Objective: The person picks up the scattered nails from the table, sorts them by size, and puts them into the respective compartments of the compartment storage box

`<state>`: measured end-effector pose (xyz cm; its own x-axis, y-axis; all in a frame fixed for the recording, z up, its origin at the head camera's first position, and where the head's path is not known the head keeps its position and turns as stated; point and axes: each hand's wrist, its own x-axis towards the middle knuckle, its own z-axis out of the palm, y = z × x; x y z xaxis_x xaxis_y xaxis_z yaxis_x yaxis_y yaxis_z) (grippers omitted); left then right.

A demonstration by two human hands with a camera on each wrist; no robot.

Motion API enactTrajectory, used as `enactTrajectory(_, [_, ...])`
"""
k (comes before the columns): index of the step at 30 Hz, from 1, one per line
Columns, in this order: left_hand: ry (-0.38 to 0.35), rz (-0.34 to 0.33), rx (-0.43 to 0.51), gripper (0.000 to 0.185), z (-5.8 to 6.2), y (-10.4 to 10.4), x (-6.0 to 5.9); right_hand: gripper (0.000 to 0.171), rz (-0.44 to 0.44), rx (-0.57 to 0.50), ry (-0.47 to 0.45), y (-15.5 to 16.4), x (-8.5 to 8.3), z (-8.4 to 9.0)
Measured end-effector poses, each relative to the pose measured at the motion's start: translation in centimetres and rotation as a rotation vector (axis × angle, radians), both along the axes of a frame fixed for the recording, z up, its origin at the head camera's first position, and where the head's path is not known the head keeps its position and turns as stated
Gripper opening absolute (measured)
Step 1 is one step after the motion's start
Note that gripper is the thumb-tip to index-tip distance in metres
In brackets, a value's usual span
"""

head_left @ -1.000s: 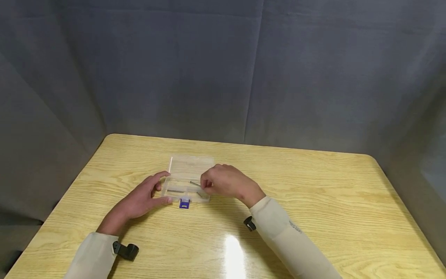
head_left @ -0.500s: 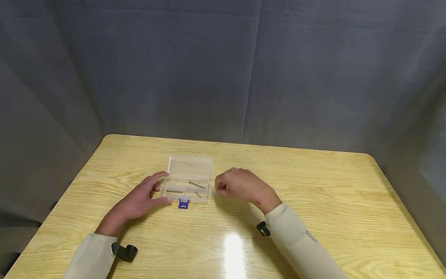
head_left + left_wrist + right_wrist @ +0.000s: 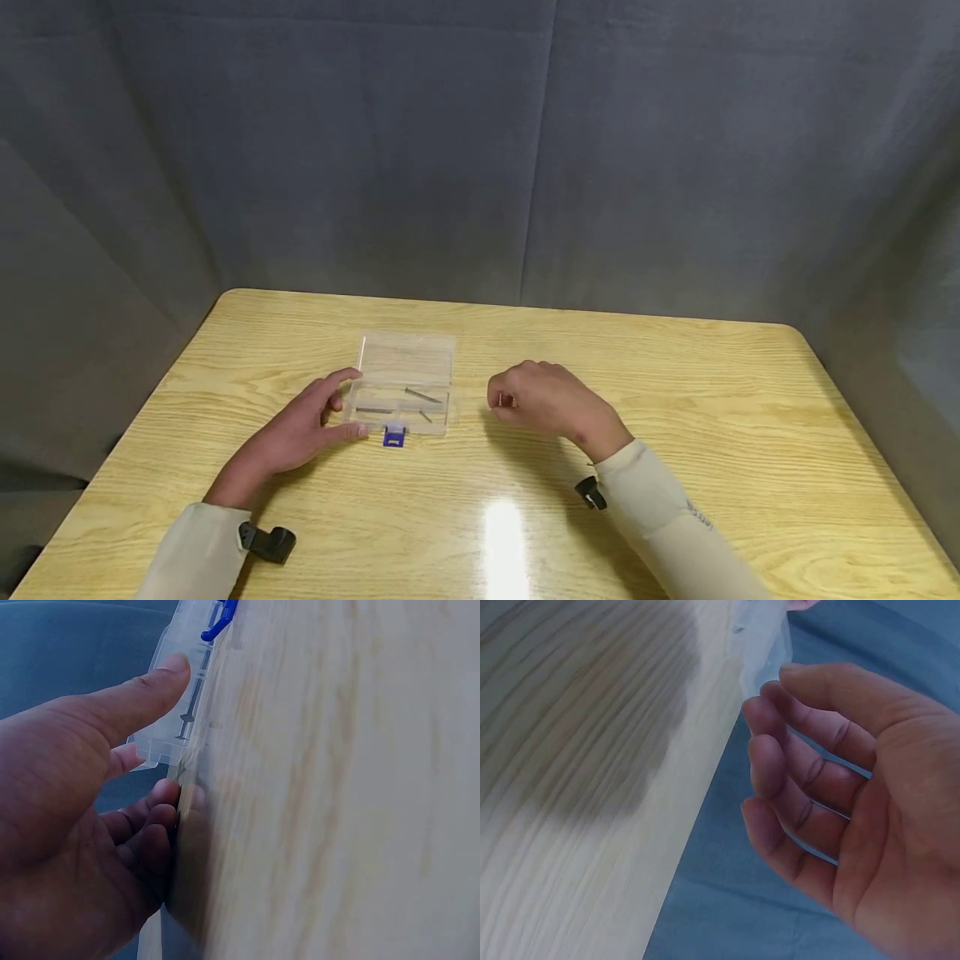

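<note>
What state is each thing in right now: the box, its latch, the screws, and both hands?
Clear plastic compartment box: lid open, lying flat on the table.
Blue latch: unfastened, at the box's near edge.
Thin grey metal screws: lying loose inside the box.
Left hand: thumb and fingers touching the box's left side.
Right hand: loosely curled, empty, apart from the box.

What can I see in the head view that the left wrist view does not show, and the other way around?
Only the head view shows the right hand, empty with loosely curled fingers, apart from the box, the grey curtain, and the open lid lying flat behind the tray. Only the left wrist view shows, up close, the left thumb's tip on the tray's wall and the other fingers lying by the table's edge. Both show the left hand at the clear box, its blue latch, a nail inside, and the wooden table.
</note>
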<state>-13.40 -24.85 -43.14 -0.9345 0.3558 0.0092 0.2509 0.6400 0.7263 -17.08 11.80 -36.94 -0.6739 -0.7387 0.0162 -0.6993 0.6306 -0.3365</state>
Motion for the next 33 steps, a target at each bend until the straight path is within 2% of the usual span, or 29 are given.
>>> enactTrajectory(13, [-0.003, 0.000, -0.003, 0.068, 0.2, -0.2, -0.1, 0.005, -0.084, 0.081, -0.021, 5.1, 1.0, -0.6])
enactTrajectory(16, [-0.006, 0.001, 0.001, 0.068, 0.2, -0.2, -0.1, 0.007, -0.097, 0.079, -0.025, 6.1, 1.4, -0.8])
enactTrajectory(23, [-0.016, 0.010, 0.003, 0.069, 0.0, -0.1, 0.0, 0.028, -0.092, 0.089, -0.043, 7.7, 2.3, -1.4])
enactTrajectory(27, [-0.020, 0.005, 0.002, 0.070, 0.0, 0.0, 0.0, 0.024, -0.089, 0.094, -0.056, 8.4, 2.8, -1.6])
enactTrajectory(33, [-0.017, 0.010, -0.013, 0.070, 0.0, -0.1, -0.1, 0.021, -0.089, 0.091, -0.133, 9.2, 3.4, -1.8])
